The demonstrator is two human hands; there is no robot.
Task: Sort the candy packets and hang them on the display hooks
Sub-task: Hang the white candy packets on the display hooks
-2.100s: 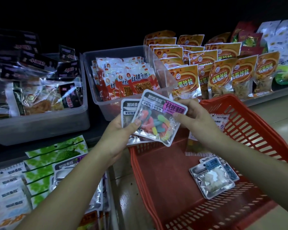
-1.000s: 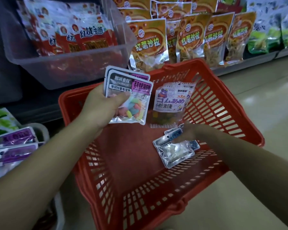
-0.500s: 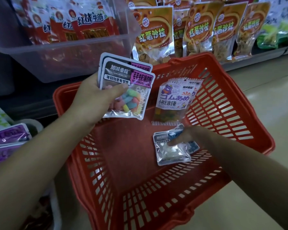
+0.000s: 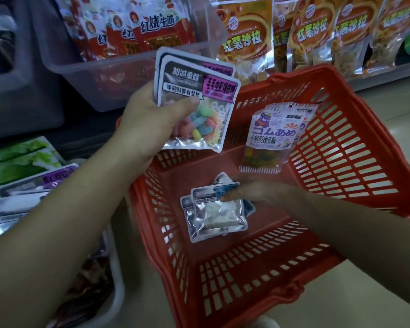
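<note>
The left grip (image 4: 149, 119) is closed on two worm candy packets (image 4: 199, 107). It holds them up above the back edge of the red basket (image 4: 346, 157). The thumb presses on the front packet, and the other fingers are behind the stack. The second packet peeks out at the top, behind the first one. Each packet has a gray and pink label on top. The bottom part is see-through, with bright worm candies in pink, blue, green and yellow.

The right grip (image 4: 258, 192) is low inside the basket. Its fingertips touch the blue corner of the silver packets (image 4: 219, 215). The picture is blurry there, so I cannot tell if it is pinching them or only touching. These packets lie in a small pile on the basket floor. They are shiny silver, with something white inside.

The bear candy packets (image 4: 270, 138) lean on the far wall of the basket, just behind the right grip. They are white, with a purple bear.

Behind the basket there is a clear bin (image 4: 81, 67) with red packets (image 4: 156, 29), and next to it are orange bags (image 4: 244, 36).
</note>
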